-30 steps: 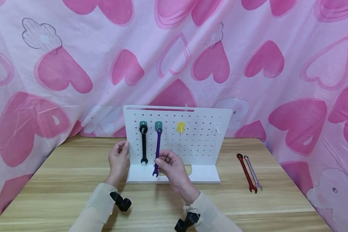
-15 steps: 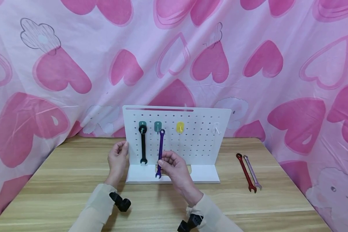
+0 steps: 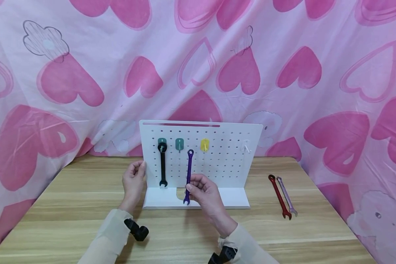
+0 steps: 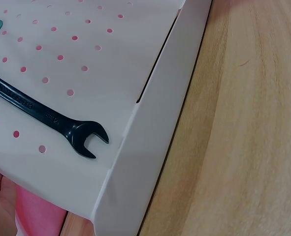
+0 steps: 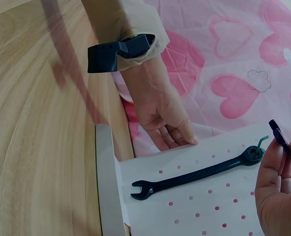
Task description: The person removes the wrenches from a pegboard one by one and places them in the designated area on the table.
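wood-grain table (image 3: 69, 198): white pegboard (image 3: 231, 198) standing; right of it, red wrench (image 3: 279, 196) beside lilac wrench (image 3: 286, 195), both lying flat.

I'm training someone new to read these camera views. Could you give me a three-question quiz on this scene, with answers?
1. Multiple choice: what colour is the wrench in the right hand: (a) red, (b) purple, (c) black?
2. True or false: the yellow hook has no wrench on it.
3. Count: how many wrenches lie on the table?

Key:
1. b
2. True
3. Two: the red wrench and the pale wrench
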The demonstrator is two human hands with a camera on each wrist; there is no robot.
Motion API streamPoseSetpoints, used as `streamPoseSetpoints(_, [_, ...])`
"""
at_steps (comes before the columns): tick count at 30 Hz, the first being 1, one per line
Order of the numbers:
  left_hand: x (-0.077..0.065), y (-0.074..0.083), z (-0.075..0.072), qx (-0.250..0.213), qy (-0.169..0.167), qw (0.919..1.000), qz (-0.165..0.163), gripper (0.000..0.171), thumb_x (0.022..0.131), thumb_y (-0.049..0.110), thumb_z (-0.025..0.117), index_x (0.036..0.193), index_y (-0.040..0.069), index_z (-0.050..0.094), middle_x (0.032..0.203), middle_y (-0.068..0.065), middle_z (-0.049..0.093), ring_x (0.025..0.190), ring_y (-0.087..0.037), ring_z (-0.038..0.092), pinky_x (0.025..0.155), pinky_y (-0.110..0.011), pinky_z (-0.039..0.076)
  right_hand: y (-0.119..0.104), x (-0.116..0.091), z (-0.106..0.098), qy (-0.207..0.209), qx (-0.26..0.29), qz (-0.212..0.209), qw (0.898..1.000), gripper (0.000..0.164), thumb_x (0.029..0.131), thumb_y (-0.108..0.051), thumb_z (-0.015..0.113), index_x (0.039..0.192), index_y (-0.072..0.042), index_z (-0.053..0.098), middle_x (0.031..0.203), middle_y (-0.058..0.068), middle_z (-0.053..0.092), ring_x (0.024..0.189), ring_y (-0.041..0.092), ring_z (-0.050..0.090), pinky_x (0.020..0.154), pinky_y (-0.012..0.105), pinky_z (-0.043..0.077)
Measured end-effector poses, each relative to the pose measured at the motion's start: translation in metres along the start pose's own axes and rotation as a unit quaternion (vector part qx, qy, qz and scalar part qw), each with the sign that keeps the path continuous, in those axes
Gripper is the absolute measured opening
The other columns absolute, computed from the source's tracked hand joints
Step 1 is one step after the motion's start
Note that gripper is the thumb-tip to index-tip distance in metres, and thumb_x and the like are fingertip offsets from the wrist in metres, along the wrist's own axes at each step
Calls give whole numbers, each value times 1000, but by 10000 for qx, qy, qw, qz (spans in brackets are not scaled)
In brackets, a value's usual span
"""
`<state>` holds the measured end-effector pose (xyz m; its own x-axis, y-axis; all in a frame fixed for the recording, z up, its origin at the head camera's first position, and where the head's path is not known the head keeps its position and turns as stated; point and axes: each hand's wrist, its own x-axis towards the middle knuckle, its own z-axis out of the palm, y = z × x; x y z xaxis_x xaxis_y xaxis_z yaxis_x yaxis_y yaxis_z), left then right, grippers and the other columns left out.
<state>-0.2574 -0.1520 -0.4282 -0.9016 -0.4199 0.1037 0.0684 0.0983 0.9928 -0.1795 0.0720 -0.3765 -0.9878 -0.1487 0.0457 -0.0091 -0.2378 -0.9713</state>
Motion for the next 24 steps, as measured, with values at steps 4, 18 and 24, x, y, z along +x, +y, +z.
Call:
streamPoseSetpoints(4, [0, 0, 0, -39, 12, 10000, -6, 36, 94, 39, 53, 113, 8, 57, 99, 2, 54, 88, -9, 48, 70, -7, 45, 0, -1, -4, 46, -21, -33, 10000, 17, 86, 2, 62, 101, -6, 59, 83, -2, 59, 73, 9, 59, 68, 23, 54])
streamPoseSetpoints(18, [-1, 0, 0, -91, -17, 10000, -36, 37, 94, 39, 52, 114, 8, 56, 100, 1, 54, 90, -8, 50, 74, -5, 46, 2, -5, -16, 120, -55, 9, 9999, 18, 86, 4, 62, 100, -6, 59, 82, -1, 60, 73, 9, 58, 68, 24, 55])
streamPoseSetpoints(24, [-1, 0, 0, -37, -24, 10000, 2, 38, 94, 40, 52, 113, 8, 56, 98, 1, 53, 90, -9, 50, 73, -5, 46, 2, -8, -20, 102, -45, -78, 9999, 17, 86, 3, 62, 99, -6, 60, 82, -1, 60, 72, 8, 58, 69, 24, 56])
